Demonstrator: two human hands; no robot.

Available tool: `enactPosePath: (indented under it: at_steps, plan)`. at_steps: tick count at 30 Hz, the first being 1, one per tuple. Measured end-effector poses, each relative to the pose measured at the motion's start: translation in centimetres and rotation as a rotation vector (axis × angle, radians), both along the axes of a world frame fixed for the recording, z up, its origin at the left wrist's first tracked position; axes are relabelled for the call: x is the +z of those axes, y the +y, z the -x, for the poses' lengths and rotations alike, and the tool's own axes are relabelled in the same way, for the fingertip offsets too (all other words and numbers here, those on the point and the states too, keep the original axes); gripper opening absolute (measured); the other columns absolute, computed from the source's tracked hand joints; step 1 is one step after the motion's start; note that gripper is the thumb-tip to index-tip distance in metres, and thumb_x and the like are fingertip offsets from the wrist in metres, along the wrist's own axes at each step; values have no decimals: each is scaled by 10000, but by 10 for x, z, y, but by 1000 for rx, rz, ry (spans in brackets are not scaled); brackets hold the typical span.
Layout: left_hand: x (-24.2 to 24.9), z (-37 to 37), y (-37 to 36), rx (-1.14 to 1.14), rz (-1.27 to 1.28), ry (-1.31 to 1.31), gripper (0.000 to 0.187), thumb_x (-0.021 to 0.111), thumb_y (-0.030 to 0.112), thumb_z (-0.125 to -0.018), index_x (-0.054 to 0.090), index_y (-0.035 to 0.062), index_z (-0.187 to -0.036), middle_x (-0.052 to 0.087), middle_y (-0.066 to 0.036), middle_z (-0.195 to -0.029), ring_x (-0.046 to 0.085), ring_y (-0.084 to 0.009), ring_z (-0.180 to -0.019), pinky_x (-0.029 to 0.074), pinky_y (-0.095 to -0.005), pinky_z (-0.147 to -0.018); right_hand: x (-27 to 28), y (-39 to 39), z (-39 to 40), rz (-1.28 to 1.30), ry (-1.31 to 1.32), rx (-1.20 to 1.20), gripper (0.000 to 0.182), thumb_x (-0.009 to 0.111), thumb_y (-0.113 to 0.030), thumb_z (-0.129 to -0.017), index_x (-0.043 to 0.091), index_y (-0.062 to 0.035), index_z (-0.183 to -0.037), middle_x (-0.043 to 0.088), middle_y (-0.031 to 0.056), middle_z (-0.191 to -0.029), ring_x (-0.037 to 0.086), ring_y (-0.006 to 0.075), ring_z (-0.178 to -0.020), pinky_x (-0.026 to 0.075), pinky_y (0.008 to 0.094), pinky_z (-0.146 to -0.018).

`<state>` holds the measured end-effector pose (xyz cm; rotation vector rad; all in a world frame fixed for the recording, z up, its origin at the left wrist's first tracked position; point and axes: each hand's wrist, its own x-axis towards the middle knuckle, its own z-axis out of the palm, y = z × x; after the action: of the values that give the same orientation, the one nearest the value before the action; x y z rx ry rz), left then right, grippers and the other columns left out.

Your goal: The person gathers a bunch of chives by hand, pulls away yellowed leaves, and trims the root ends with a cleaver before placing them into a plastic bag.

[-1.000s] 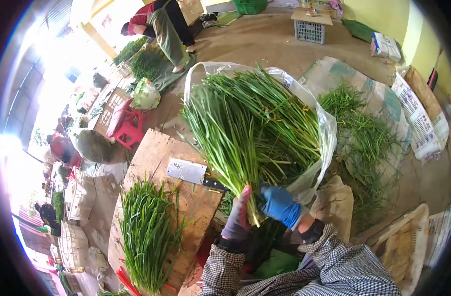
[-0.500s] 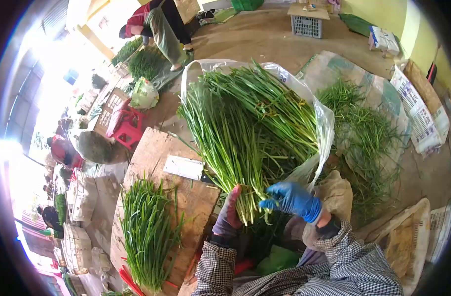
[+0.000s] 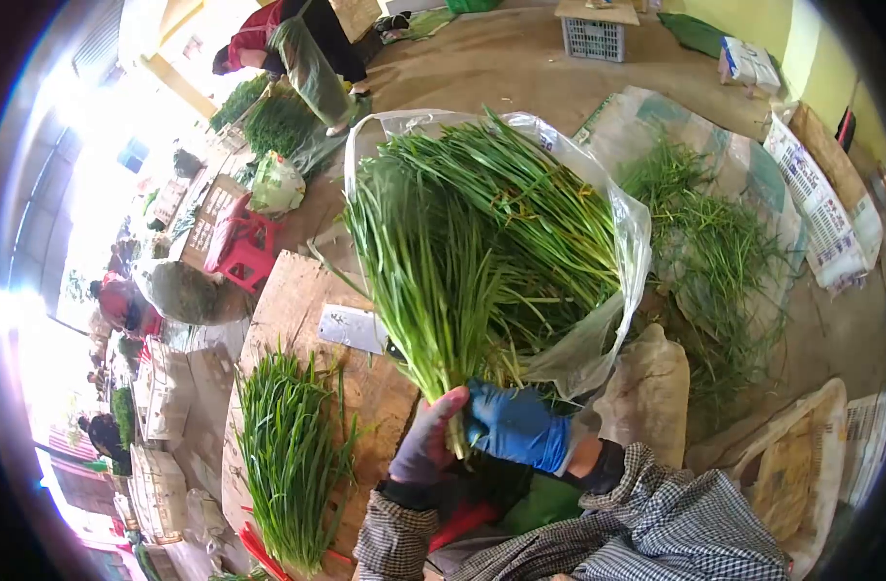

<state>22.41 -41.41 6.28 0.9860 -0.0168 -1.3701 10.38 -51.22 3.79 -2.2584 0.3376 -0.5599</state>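
Observation:
A bunch of garlic chives [image 3: 428,300] stands upright in front of me, its leaves fanning up over an open clear plastic bag [image 3: 637,257]. Wrapped around the pale stalk ends is my left hand [image 3: 429,438], in a purple-grey glove. My right hand [image 3: 518,424], in a blue glove, is closed against the same stalks from the right, its fingertips partly hidden. More garlic chives [image 3: 549,208], tied with yellowish bands, lie inside the bag. On the wooden board [image 3: 375,397] to the left rest a cleaver [image 3: 352,328] and another pile of garlic chives [image 3: 293,455].
Loose green trimmings [image 3: 714,232] cover a sheet [image 3: 646,116] on the right. A woven basket [image 3: 816,465] stands at lower right. A pink stool [image 3: 244,247] is beyond the board. Another person [image 3: 302,53] bends over greens at upper left. A grey crate [image 3: 595,41] stands at the back.
The bunch has narrowed at its base and shifted slightly left and down with my left hand. My right hand has moved left and down, closing in against the stalks.

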Motion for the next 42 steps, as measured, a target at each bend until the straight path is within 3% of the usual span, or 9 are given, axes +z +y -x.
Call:
enactPosePath:
  at_steps: [5,8,9,12,18,30,33,39,42]
  plan:
    - [19,-12,32,22,-127,-32,331,665,196,-870,562,57,-1151,654,-49,-963,661,-166,-793,584,-297,-656,16,-2,-7,-167,33,230,576,623,-513,-849,590,15,-1077,654,237,-898,653,388,-818,529,435,-708]
    - [-4,-29,48,37,-116,-16,356,664,203,-871,553,35,-1165,648,-88,-968,646,-154,-774,571,-276,-592,16,-15,3,-518,-184,308,574,604,-510,-883,652,28,-1077,671,234,-977,669,368,-859,535,404,-736]
    - [-8,-32,51,47,-109,-5,369,663,207,-872,549,25,-1171,646,-108,-970,639,-148,-764,565,-265,-560,3,-24,9,-605,-225,295,420,680,-322,-896,657,21,-1137,693,175,-1018,686,287,-884,530,357,-753]
    - [19,-21,34,47,-32,31,479,661,204,-879,482,8,-1278,630,-140,-998,614,-148,-786,548,-255,-570,-7,-46,17,-800,-135,50,401,631,-411,-888,709,-40,-1018,698,188,-893,676,362,-734,543,417,-698]
    - [51,-20,34,28,182,301,564,638,200,-902,392,-6,-1366,566,-176,-1157,480,-109,-698,448,-211,-552,-68,-69,-11,-37,109,-113,252,561,-298,-902,706,-104,-969,659,196,-783,633,380,-666,510,452,-620]
    - [116,16,77,208,139,-163,810,807,274,-727,388,-73,-1326,636,-243,-1028,514,-116,-540,389,-218,-390,-59,-89,-1,-74,174,-74,401,612,-384,-903,688,-40,-1094,657,218,-750,677,300,-663,528,402,-635]
    - [124,26,66,231,147,-333,755,837,269,-698,460,-92,-1244,654,-250,-966,579,-174,-577,431,-238,-402,-28,-73,13,-813,25,305,637,724,-352,-860,503,-57,-1379,717,20,-917,637,72,-766,522,250,-708]
    - [134,41,71,482,224,-350,760,831,343,-682,491,-72,-1220,642,-208,-872,610,-225,-540,492,-282,-423,40,-33,7,-1004,-133,391,838,787,-367,-793,387,-21,-1442,670,99,-1124,638,114,-946,514,263,-842]
    - [131,47,74,354,116,-770,428,675,30,-814,510,-55,-1199,641,-178,-903,653,-247,-707,533,-337,-498,59,-6,-10,-1199,-325,476,912,838,-406,-720,410,-35,-1435,626,115,-1224,611,137,-1044,495,289,-903]
